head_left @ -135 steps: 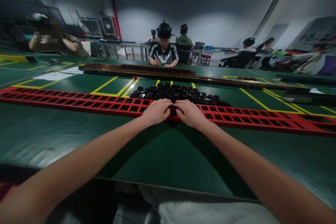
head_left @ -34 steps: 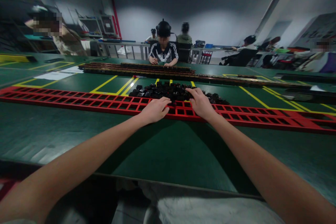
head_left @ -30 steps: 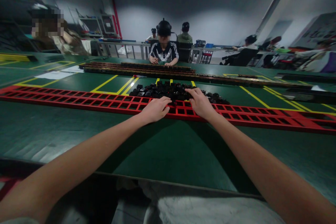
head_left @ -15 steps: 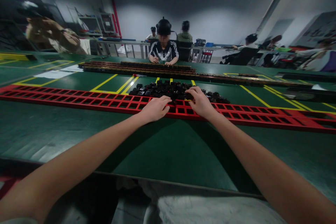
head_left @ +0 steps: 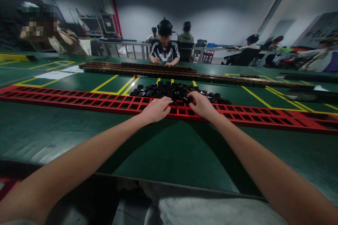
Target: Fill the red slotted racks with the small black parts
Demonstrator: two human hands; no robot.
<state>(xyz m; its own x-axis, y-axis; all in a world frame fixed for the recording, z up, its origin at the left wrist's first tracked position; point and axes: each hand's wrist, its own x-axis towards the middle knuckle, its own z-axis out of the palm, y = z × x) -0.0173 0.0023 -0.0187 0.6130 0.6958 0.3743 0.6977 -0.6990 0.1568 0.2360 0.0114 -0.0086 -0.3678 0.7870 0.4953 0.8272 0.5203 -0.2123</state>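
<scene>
A long red frame (head_left: 79, 99) with many small rectangular cells lies across the green table (head_left: 163, 151). Behind it sits a heap of small black parts (head_left: 169, 90). My left hand (head_left: 156, 109) rests palm down on the frame's near edge, fingers curled onto the cells. My right hand (head_left: 202, 104) is over the frame just right of the left one, fingers pinched on a small black part at the heap's near edge.
Yellow lines mark the table. A stack of dark long frames (head_left: 158, 69) lies at the far side, where a seated person (head_left: 165, 50) works. A white sheet (head_left: 54, 75) lies far left. Other people sit at tables at the back and right.
My right hand reached from the frame out to the black heap, then drew back a little with its fingers closing on a part. My left hand stayed on the frame.
</scene>
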